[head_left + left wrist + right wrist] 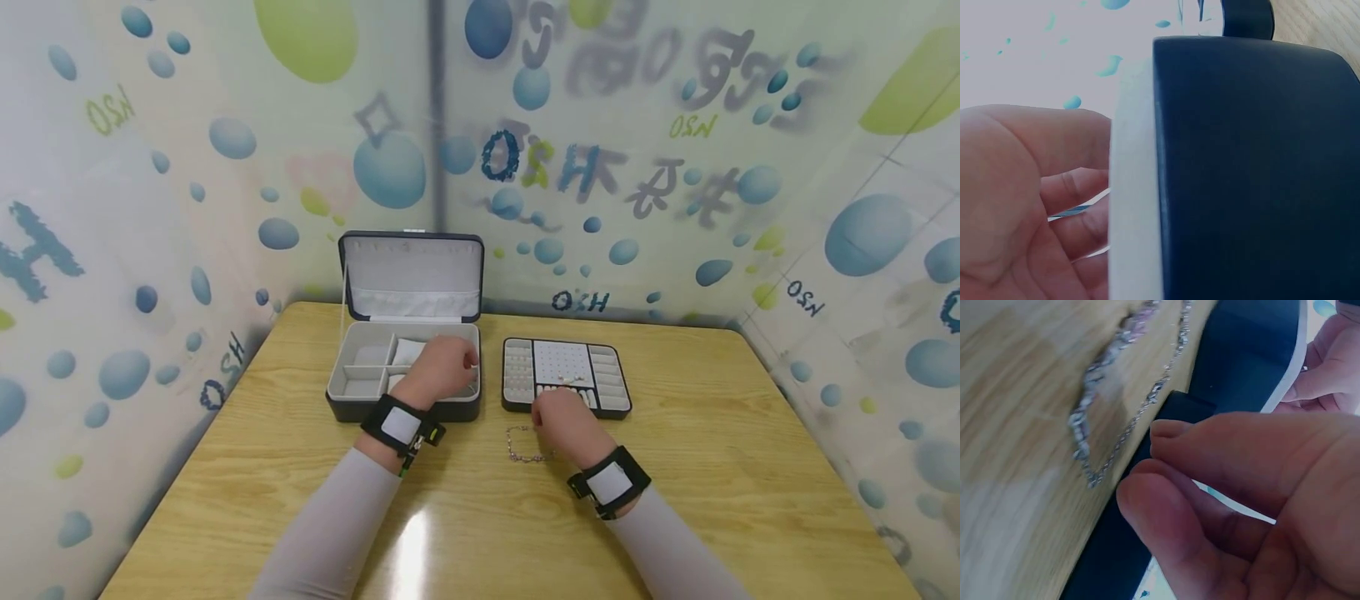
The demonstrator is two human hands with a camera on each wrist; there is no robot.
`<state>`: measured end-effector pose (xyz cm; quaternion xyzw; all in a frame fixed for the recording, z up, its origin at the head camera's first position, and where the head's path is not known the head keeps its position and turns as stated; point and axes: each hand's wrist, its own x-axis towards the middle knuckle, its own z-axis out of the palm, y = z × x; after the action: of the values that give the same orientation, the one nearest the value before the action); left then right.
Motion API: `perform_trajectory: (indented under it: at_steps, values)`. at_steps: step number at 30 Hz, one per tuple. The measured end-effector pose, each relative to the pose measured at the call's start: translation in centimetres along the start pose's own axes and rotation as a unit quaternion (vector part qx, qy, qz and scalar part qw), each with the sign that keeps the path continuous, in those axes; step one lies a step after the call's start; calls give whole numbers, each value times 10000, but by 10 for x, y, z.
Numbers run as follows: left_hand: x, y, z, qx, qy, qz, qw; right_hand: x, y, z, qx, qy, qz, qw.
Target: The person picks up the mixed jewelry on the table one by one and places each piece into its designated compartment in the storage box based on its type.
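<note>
The navy jewelry box (345, 408) stands with its lid (416, 275) raised. My left hand (442, 367) reaches over its right compartments; in the left wrist view the box wall (1260, 169) hides the fingertips, so a hold cannot be told. My right hand (566, 421) hovers at the front edge of the shallow jewelry tray (517, 375). Its fingers bend loosely, thumb and fingertips (1157, 506) apart, with nothing seen between them. Beside it on the table lies a silver chain bracelet (1088, 419) with pinkish beads, partly covered by the right hand in the head view.
White cushions (407, 352) sit in the box's divided compartments. The tray holds a dotted earring panel (562, 362), on which small jewelry (572, 380) lies, and slots at its right side. A patterned curtain wall (547, 208) rises behind the wooden table (712, 433).
</note>
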<state>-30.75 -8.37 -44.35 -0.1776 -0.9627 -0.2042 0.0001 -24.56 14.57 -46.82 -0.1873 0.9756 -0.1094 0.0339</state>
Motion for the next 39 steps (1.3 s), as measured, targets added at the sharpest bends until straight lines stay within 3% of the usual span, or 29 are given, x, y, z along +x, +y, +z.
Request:
perform_trajectory:
  at_steps: [11,17,27,33,39]
  values:
    - [0,1,0,-52,22,-51,10000,-4,0,6,-328,48,-59,9994]
    - [0,2,0,-96,49,-28,9999,-4,0,8,-792,5,-47,9969]
    - [1,2,1,-83,72,-78,9999,-3,1,13,-1095,-38,-291,9936]
    - [0,3,-1,-130,38,-101,9999,-3,1,15,-988,-156,-376,9943]
    - [1,4,0,-119,30,-82,9999,1,4,12,-406,-377,-173,9983]
